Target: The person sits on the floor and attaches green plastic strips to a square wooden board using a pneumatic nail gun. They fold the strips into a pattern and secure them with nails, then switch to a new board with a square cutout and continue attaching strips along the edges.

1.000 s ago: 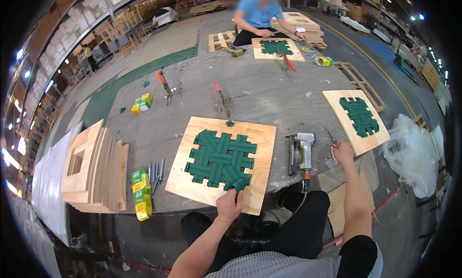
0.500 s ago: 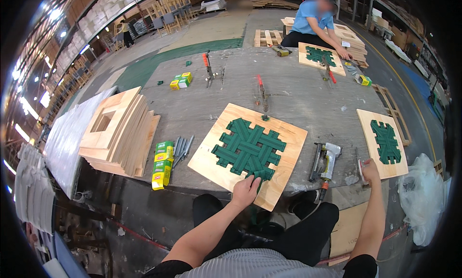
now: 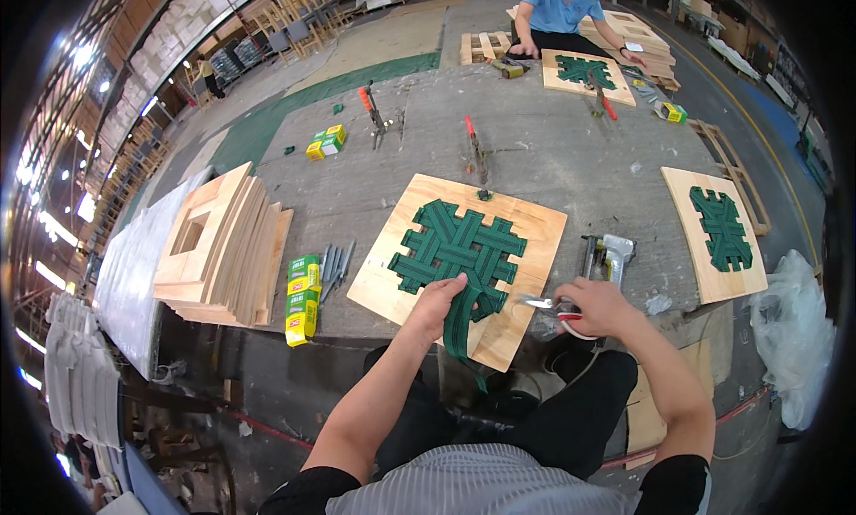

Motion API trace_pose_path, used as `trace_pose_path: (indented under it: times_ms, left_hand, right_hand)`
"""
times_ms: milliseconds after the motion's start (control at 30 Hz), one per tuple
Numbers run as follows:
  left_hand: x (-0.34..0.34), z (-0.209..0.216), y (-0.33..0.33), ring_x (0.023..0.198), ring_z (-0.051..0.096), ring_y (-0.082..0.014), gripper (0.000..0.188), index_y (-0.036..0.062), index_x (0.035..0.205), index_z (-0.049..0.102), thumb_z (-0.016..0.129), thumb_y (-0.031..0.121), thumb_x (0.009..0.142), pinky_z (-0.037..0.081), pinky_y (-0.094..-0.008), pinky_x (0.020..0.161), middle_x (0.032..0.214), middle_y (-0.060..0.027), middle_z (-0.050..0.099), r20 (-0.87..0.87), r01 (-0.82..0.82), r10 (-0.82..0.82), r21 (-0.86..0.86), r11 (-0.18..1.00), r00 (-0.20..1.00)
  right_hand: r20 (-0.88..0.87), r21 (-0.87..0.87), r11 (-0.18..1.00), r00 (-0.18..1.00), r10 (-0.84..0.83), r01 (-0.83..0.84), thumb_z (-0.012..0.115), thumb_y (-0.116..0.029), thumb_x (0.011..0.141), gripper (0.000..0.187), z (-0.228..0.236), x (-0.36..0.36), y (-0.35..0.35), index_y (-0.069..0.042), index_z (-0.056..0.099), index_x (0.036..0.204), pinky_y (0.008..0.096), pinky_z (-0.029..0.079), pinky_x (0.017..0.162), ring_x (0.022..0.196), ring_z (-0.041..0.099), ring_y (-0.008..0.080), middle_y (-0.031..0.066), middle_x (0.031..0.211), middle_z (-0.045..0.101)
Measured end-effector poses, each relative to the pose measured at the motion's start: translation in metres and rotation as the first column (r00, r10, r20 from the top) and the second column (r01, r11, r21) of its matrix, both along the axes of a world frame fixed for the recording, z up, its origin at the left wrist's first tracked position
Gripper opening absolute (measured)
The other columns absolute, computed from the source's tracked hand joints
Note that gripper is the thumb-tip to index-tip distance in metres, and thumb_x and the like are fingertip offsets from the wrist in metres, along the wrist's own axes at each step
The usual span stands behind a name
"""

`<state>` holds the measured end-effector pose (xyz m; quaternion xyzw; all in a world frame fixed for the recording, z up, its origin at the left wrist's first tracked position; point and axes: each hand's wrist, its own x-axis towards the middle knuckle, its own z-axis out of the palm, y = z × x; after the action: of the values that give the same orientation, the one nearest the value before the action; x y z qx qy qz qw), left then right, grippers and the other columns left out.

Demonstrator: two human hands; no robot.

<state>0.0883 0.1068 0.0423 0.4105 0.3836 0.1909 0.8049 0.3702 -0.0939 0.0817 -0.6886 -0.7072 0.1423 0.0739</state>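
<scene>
A square wooden board [image 3: 539, 214] lies in front of me on the grey worktable, with dark green webbing strips woven across its middle [image 3: 456, 255]. At the board's near edge my left hand [image 3: 434, 306] is closed on a green webbing strip [image 3: 457, 326], whose loose end hangs down over the edge toward my lap. My right hand [image 3: 602, 306] grips scissors [image 3: 569, 319] with red and white handles. Their metal blades point left, over the board's right side, apart from the strip. A silver and black staple gun [image 3: 616, 252] lies just behind my right hand.
At left are stacked wooden frames [image 3: 209, 256], yellow-green boxes [image 3: 303, 301] and staple strips [image 3: 334, 270]. Red-handled clamps [image 3: 475, 149] are farther back. Another woven board [image 3: 669, 212] lies right, beside plastic wrap [image 3: 794, 337]. A co-worker [image 3: 562, 16] sits across the table behind a third board [image 3: 553, 80].
My right hand has brought the scissors left from beside the right-hand board to the middle board. My left hand has shifted up-left, and the strip now hangs down. The co-worker's arms have spread apart.
</scene>
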Motion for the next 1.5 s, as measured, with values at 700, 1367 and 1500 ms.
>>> trace_pose_path:
  times_ms: [700, 1367, 1500]
  left_hand:
    - [-0.009, 0.010, -0.015, 0.075, 0.070, -0.0137, 0.033, -0.0027, 0.112, 0.071, 0.064, 0.029, 0.106, 0.060, -0.0286, 0.069, 0.091, -0.0061, 0.074, -0.059, 0.044, -0.040, 0.075, 0.996, 0.997]
    - [-0.023, 0.015, -0.031, 0.080, 0.071, -0.0145, 0.030, -0.0003, 0.113, 0.068, 0.060, 0.028, 0.108, 0.060, -0.0301, 0.076, 0.094, -0.0070, 0.074, -0.024, 0.139, -0.137, 0.099, 0.985, 0.990]
    - [-0.071, 0.009, -0.054, 0.086, 0.072, -0.0196, 0.024, -0.0016, 0.115, 0.064, 0.058, 0.021, 0.108, 0.060, -0.0356, 0.082, 0.098, -0.0105, 0.072, -0.040, 0.133, -0.129, 0.104, 0.986, 0.991]
  right_hand:
    - [0.089, -0.118, 0.895, 0.893, 0.441, -0.431, 0.078, -0.033, 0.085, 0.039, -0.028, -0.012, 0.079, -0.020, 0.061, 0.118, 0.0485, 0.055, 0.076, 0.095, 0.071, 0.0335, 0.0087, 0.101, 0.065]
    - [-0.029, 0.039, 0.913, 0.913, 0.407, -0.406, 0.073, -0.037, 0.088, 0.036, -0.037, -0.042, 0.076, -0.019, 0.062, 0.117, 0.0498, 0.056, 0.076, 0.092, 0.071, 0.0357, 0.0093, 0.097, 0.068]
    - [-0.242, 0.407, 0.893, 0.965, -0.099, 0.193, 0.080, -0.030, 0.085, 0.042, -0.044, -0.032, 0.033, -0.017, 0.065, 0.122, 0.0462, 0.058, 0.082, 0.097, 0.072, 0.0339, 0.0117, 0.106, 0.071]
